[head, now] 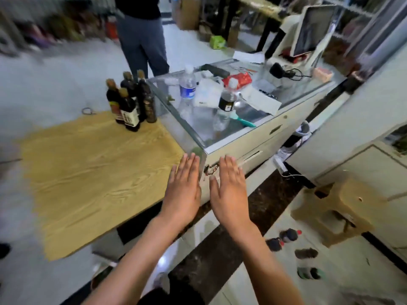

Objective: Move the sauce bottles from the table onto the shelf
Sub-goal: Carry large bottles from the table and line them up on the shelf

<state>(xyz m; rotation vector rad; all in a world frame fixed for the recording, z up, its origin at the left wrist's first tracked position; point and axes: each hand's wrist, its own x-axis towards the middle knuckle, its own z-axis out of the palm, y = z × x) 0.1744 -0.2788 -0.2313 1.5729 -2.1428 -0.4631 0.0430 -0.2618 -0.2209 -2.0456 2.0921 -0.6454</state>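
Both hands empty, bottles untouched on the table.

Left hand [184, 190] and right hand [230, 190] sit flat, fingers straight, side by side at frame center, holding nothing. Sauce bottles [131, 102], dark, upright, clustered at the far corner of the wooden table [88, 172], upper left, just beside the glass counter [220, 128].

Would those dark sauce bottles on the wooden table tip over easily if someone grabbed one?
Probably yes. The sauce bottles are tall and narrow, and they stand bunched together, so pulling one could knock its neighbours. They look full of dark liquid, so likely heavy for their size. Both hands, left and right, are empty.
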